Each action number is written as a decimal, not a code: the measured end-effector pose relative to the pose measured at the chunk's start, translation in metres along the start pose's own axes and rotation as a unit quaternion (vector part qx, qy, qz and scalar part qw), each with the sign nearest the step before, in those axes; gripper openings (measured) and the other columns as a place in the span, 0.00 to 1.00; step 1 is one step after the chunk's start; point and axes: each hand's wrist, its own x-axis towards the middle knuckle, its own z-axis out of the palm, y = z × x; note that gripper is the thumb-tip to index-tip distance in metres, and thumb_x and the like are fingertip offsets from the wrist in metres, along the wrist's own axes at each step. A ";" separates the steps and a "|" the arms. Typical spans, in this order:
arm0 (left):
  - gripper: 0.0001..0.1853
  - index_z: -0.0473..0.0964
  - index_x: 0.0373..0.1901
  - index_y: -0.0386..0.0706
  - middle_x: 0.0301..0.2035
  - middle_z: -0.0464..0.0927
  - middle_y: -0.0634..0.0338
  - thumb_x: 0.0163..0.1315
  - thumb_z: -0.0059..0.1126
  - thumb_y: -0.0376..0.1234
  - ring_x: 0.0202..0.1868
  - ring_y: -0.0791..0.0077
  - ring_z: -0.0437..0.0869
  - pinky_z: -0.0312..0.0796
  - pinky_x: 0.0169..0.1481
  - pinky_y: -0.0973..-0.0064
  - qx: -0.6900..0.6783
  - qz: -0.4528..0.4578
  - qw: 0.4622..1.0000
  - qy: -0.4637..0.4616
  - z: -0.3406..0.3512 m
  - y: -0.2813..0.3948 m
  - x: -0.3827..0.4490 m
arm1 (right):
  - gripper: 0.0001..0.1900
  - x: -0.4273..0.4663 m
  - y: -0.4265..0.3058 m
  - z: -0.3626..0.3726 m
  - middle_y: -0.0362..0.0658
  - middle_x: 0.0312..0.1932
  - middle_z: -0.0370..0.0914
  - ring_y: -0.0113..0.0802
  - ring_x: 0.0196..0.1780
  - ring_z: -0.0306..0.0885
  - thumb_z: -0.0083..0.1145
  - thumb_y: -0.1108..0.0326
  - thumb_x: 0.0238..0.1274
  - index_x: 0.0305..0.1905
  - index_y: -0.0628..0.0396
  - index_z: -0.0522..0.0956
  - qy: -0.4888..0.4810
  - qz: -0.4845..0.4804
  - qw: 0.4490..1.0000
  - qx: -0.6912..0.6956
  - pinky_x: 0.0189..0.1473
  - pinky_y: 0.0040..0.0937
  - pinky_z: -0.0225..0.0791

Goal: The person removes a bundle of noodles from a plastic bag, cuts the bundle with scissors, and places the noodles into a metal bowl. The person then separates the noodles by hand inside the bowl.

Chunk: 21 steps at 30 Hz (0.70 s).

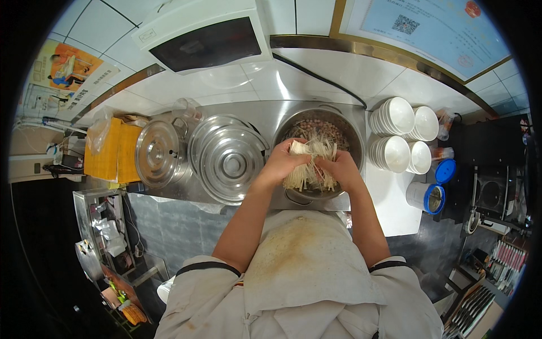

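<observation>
Directly before me stands a large steel pot [360, 156] with small brownish and pinkish pieces inside. Above its opening my left hand [284, 162] grips one side of a bundle of enoki mushrooms [300, 178]. My right hand [341, 169] grips the bundle's other side. The pale, thin stems fan out between the hands and hang downward, and some are spread apart. Parts of my fingers are hidden behind the stems. The mushrooms cover much of the pot's near half.
Left of the pot lie stacked steel lids [233, 164], another lidded steel pot [156, 153] and a yellow box [101, 156]. Stacks of white bowls [400, 116] stand on the right, near a white tub with a blue rim [419, 197]. A black cable [317, 78] crosses the wall behind.
</observation>
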 end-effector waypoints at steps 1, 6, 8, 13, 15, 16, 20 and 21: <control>0.26 0.76 0.63 0.34 0.47 0.86 0.55 0.64 0.73 0.24 0.44 0.71 0.89 0.82 0.49 0.71 0.003 0.003 1.000 0.011 0.001 -0.001 0.001 | 0.12 0.001 0.003 -0.002 0.43 0.39 0.89 0.27 0.34 0.84 0.69 0.70 0.69 0.51 0.66 0.86 -0.015 0.007 0.999 0.035 0.37 0.31 0.77; 0.22 0.78 0.58 0.33 0.42 0.87 0.56 0.62 0.73 0.23 0.42 0.71 0.89 0.82 0.46 0.71 0.001 0.001 0.999 0.033 0.000 -0.001 0.001 | 0.11 -0.007 -0.004 0.005 0.44 0.37 0.88 0.28 0.35 0.85 0.65 0.69 0.72 0.49 0.67 0.86 -0.011 0.015 0.995 0.103 0.38 0.30 0.78; 0.22 0.78 0.57 0.32 0.42 0.87 0.55 0.60 0.73 0.23 0.41 0.71 0.89 0.83 0.46 0.71 0.004 -0.007 0.999 0.039 0.002 -0.003 0.005 | 0.12 0.005 0.017 -0.002 0.43 0.41 0.89 0.28 0.38 0.86 0.66 0.68 0.73 0.52 0.66 0.85 0.014 0.012 0.996 0.092 0.42 0.30 0.79; 0.22 0.78 0.56 0.31 0.43 0.87 0.53 0.59 0.70 0.23 0.41 0.69 0.90 0.83 0.46 0.69 -0.006 -0.015 0.999 0.046 0.000 -0.003 0.006 | 0.11 0.004 0.017 0.003 0.43 0.43 0.89 0.28 0.38 0.86 0.64 0.70 0.74 0.53 0.66 0.85 -0.012 0.009 0.995 0.095 0.43 0.30 0.79; 0.22 0.78 0.56 0.31 0.43 0.87 0.52 0.60 0.69 0.23 0.41 0.68 0.90 0.83 0.47 0.69 0.012 -0.010 0.999 0.038 0.000 -0.005 0.006 | 0.11 -0.005 0.001 0.011 0.43 0.41 0.88 0.28 0.37 0.86 0.62 0.71 0.73 0.53 0.66 0.85 -0.086 -0.003 0.993 0.077 0.42 0.30 0.79; 0.22 0.77 0.57 0.31 0.44 0.87 0.52 0.60 0.69 0.23 0.42 0.68 0.90 0.83 0.47 0.68 0.023 -0.006 0.999 0.034 -0.001 -0.007 0.008 | 0.11 -0.004 0.000 0.011 0.43 0.40 0.88 0.29 0.37 0.86 0.61 0.71 0.73 0.52 0.65 0.85 -0.081 0.006 0.994 0.075 0.41 0.30 0.79; 0.23 0.76 0.59 0.32 0.45 0.87 0.52 0.62 0.68 0.22 0.44 0.66 0.91 0.84 0.49 0.66 -0.021 -0.030 0.999 -0.014 -0.002 -0.003 0.006 | 0.11 0.003 0.007 -0.001 0.44 0.38 0.88 0.30 0.35 0.86 0.58 0.73 0.73 0.51 0.65 0.86 -0.055 0.031 0.990 0.129 0.39 0.31 0.78; 0.23 0.76 0.59 0.32 0.46 0.86 0.52 0.63 0.68 0.22 0.45 0.65 0.91 0.84 0.51 0.66 -0.024 -0.038 0.999 0.007 0.003 0.001 0.004 | 0.11 0.004 0.008 -0.002 0.44 0.37 0.88 0.30 0.35 0.86 0.57 0.73 0.73 0.51 0.65 0.86 -0.047 0.034 0.986 0.157 0.38 0.32 0.78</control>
